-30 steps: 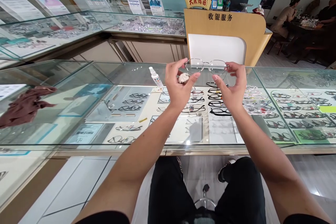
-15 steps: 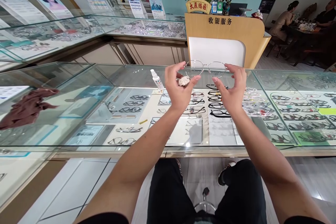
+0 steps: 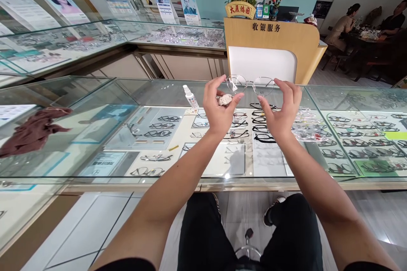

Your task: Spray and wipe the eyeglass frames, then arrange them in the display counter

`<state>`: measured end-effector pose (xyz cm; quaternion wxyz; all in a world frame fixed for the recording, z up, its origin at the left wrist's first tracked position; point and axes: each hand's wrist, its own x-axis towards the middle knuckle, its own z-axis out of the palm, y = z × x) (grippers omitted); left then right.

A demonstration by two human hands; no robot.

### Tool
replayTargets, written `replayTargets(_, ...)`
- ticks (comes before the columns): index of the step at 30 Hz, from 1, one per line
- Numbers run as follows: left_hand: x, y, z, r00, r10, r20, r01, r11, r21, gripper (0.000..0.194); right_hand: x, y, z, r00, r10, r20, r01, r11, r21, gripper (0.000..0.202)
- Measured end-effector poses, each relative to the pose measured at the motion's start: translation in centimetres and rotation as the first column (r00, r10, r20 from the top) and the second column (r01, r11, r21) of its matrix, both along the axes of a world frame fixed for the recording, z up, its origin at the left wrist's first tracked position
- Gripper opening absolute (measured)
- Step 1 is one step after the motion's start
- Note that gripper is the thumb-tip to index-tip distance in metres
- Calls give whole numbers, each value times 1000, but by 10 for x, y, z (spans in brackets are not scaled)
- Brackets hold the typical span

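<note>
A pair of thin-rimmed round glasses (image 3: 250,82) is held up over the glass counter, lenses facing me. My left hand (image 3: 219,108) grips its left side between fingers and thumb, with a crumpled pale cloth (image 3: 225,100) tucked in the palm. The right side of the frame is pinched by my right hand (image 3: 282,108). Just left of my left hand, a white spray bottle (image 3: 190,96) stands on the counter.
Rows of glasses lie inside the glass display counter (image 3: 178,182). A brown cloth (image 3: 36,129) lies at the left. Beyond stands a wooden cashier desk (image 3: 270,36) with plants. Two people sit at a table at the far right.
Both hands have shifted slightly to the right and down with the glasses. A bright reflection now shows in the left lens.
</note>
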<state>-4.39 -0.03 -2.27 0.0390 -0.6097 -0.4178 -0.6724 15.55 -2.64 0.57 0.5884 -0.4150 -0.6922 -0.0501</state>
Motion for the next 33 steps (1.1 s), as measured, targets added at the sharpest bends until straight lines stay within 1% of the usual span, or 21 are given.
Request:
replayTargets(3, 4, 0, -3, 1000, -19, 15, 20, 1000, -16, 72, 0, 0, -2, 999, -27, 34, 26, 999, 32, 54)
replayTargets(8, 7, 1, -4, 999, -39, 32, 40, 999, -28, 71, -1, 0, -4, 999, -3, 39, 3, 1000, 12, 54)
replayTargets(12, 5, 0, -3, 999, 7, 33, -8, 999, 34, 71, -5, -2, -4, 1000, 15, -5, -16, 999, -28, 57)
replayTargets(15, 2, 1, -4, 999, 49, 11, -49, 998, 49, 74, -8, -2, -5, 999, 30, -45, -33, 997, -66, 57)
replayTargets(18, 0, 2, -4, 999, 49, 6, -50, 997, 57, 76, -10, 1, -8, 994, 74, -80, -83, 991, -106, 57)
replayTargets(22, -1, 5, -6, 998, 62, -3, -62, 995, 79, 77, -11, 3, -12, 974, 153, -168, -182, 968, -172, 61)
replayTargets(25, -3, 6, -8, 996, 89, -13, -87, 992, 96, 74, -13, 3, -11, 945, 190, -267, -256, 936, -242, 58)
replayTargets(27, -3, 6, -8, 997, 79, -11, -77, 992, 101, 74, -13, 4, -10, 917, 195, -348, -297, 916, -269, 56)
replayTargets(30, -3, 5, -7, 999, 52, 2, -52, 994, 97, 74, -12, 5, -6, 867, 195, -459, -341, 903, -261, 54)
replayTargets(33, -2, 3, -4, 999, 34, 18, -35, 995, 92, 72, -9, 5, -1, 825, 204, -527, -380, 890, -250, 54)
